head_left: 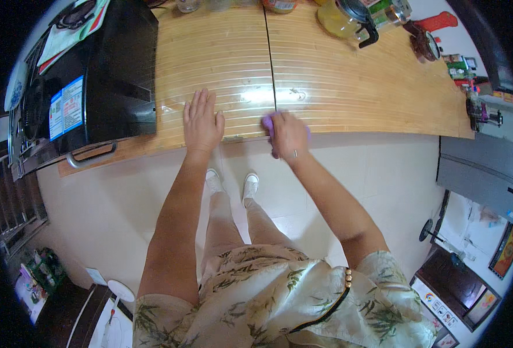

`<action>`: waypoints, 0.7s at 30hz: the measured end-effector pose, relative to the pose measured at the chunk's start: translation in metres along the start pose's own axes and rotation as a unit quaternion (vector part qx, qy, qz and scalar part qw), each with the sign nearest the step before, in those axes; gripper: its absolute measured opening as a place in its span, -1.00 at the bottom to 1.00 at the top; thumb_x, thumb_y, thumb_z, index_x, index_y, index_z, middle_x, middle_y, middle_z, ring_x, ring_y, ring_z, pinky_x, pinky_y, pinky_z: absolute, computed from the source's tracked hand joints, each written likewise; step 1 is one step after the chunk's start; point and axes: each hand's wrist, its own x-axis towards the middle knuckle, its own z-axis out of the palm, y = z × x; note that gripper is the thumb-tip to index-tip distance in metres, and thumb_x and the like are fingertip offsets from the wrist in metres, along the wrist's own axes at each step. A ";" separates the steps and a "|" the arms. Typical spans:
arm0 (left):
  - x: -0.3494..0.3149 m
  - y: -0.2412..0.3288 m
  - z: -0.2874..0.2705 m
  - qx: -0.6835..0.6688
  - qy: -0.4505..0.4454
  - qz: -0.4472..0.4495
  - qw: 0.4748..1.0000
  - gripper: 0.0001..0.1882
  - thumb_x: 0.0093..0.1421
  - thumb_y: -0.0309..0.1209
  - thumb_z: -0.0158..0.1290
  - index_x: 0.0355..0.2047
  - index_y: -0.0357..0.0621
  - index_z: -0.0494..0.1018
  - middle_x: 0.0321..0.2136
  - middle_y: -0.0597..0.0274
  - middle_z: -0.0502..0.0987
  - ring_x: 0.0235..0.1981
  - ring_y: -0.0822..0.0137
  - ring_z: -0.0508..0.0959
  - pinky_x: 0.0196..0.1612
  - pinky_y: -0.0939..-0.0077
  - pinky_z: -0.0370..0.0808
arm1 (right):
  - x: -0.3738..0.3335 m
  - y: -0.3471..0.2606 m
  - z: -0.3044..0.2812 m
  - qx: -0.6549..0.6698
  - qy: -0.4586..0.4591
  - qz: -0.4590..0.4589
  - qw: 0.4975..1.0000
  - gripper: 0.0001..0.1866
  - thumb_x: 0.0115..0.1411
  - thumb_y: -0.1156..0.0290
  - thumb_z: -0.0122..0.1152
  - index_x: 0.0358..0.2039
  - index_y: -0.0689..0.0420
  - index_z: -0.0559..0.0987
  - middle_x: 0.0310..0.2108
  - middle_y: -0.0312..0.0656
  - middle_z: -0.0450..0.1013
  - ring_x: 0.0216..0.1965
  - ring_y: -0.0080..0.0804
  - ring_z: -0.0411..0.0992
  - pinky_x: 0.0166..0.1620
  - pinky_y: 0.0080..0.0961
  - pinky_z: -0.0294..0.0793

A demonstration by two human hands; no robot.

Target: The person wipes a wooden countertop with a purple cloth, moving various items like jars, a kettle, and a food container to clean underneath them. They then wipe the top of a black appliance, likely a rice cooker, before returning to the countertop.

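My left hand [203, 124] lies flat with fingers stretched out on the wooden table [222, 55], close to its front edge. Closed around a purple cloth [268, 123], my right hand [289, 136] is at the same edge, just right of the dark seam that divides the tabletop. Part of the cloth shows on both sides of the fingers, and a bit of it hangs over the edge. The fingertips of this hand are slightly blurred. Shiny ridged lines run across the table's surface.
A black oven-like appliance [117, 69] with a handle [91, 156] stands at the left, papers on top. Toward the back right are a glass pitcher [340, 20] of yellow liquid, a jar [424, 45] and a red-handled item [439, 22]. A grey cabinet [479, 168] stands right.
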 end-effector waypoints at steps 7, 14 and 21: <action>0.000 0.008 -0.006 -0.002 -0.006 0.003 1.000 -0.48 0.19 -0.25 -0.03 0.17 -0.12 0.32 0.27 0.10 0.23 0.33 0.15 0.14 0.36 0.08 -0.03 | 0.029 0.004 -0.007 -0.052 -0.022 0.012 0.998 -0.83 0.03 0.41 0.16 -0.31 0.10 0.53 -0.35 -0.04 0.46 -0.37 -0.06 0.49 -0.32 -0.19 0.51; -0.003 0.007 -0.004 -0.013 0.001 -0.003 1.000 -0.48 0.19 -0.24 -0.04 0.16 -0.11 0.33 0.27 0.12 0.24 0.33 0.16 0.14 0.36 0.09 -0.02 | -0.016 0.005 -0.011 -0.036 -0.028 -0.009 0.999 -0.78 -0.02 0.42 0.21 -0.29 0.08 0.51 -0.34 -0.06 0.46 -0.38 -0.10 0.50 -0.29 -0.17 0.51; 0.001 0.005 -0.007 -0.007 -0.008 0.001 1.000 -0.48 0.19 -0.25 -0.05 0.16 -0.12 0.32 0.27 0.09 0.23 0.33 0.16 0.14 0.37 0.10 -0.06 | 0.008 -0.002 -0.016 -0.034 -0.040 0.051 0.997 -0.78 -0.03 0.41 0.23 -0.29 0.04 0.52 -0.34 -0.07 0.46 -0.34 -0.08 0.50 -0.30 -0.20 0.51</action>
